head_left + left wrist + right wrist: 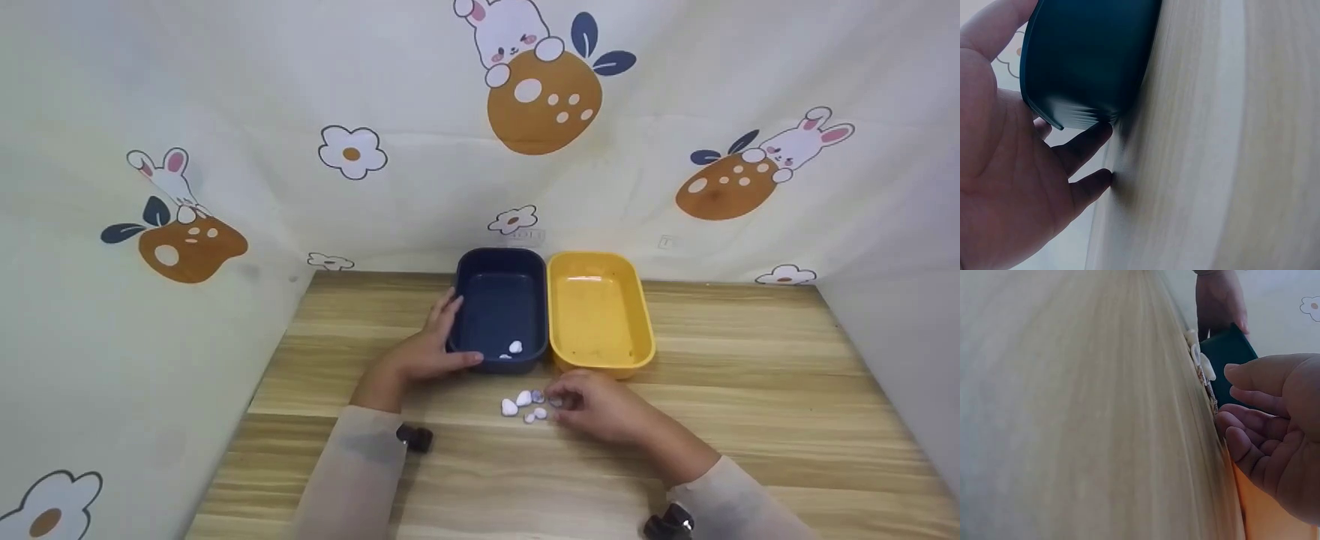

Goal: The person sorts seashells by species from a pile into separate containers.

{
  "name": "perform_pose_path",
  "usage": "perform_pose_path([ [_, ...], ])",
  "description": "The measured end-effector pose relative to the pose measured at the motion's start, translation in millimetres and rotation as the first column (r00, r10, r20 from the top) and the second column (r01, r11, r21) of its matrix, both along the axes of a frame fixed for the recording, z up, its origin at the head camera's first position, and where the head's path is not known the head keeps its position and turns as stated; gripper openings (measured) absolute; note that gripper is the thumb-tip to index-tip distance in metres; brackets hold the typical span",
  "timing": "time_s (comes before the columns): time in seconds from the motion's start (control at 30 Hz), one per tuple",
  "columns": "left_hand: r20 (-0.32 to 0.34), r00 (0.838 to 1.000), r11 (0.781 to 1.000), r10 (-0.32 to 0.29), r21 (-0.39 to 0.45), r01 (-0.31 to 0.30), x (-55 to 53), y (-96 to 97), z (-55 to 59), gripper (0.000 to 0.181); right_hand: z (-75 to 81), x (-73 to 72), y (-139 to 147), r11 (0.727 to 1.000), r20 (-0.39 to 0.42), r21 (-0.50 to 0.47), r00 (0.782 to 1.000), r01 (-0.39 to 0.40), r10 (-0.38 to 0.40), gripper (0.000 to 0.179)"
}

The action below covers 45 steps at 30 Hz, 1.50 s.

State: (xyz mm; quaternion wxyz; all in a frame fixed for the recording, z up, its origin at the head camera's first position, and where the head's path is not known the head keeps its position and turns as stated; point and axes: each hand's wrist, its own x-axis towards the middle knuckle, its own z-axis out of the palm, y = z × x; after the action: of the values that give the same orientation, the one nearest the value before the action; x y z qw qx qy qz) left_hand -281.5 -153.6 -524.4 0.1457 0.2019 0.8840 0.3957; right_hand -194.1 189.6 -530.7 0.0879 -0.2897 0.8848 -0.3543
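Note:
In the head view my left hand point(424, 352) rests against the near left corner of the dark blue bin point(499, 366), thumb on the front rim and fingers along the left side. The left wrist view shows spread, fairly straight fingers point(1086, 149) at its base. Two small white pebbles point(515, 347) lie inside. My right hand point(600, 405) is low over a cluster of loose white pebbles point(523, 398) and darker speckled ones point(538, 396) in front of the bins. Its fingers bend loosely beside a dark pebble point(555, 402); thumb and forefinger stand apart in the right wrist view, nothing visible between them.
A yellow bin point(649, 352) stands against the right side of the blue one, just beyond my right hand. Both bins sit near the back of the wooden table point(750, 390). Patterned cloth point(420, 90) hangs behind and along both sides.

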Motion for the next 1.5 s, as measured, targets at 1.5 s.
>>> perform_pose_path([
  [1.5, -0.025, 1.000, 1.000, -0.015, -0.005, 0.015, -0.7, -1.7, -1.4, 0.121, 32.8, 7.5, 6.3, 0.992, 0.053, 0.027, 0.991, 0.121, -0.122, 0.014],
])
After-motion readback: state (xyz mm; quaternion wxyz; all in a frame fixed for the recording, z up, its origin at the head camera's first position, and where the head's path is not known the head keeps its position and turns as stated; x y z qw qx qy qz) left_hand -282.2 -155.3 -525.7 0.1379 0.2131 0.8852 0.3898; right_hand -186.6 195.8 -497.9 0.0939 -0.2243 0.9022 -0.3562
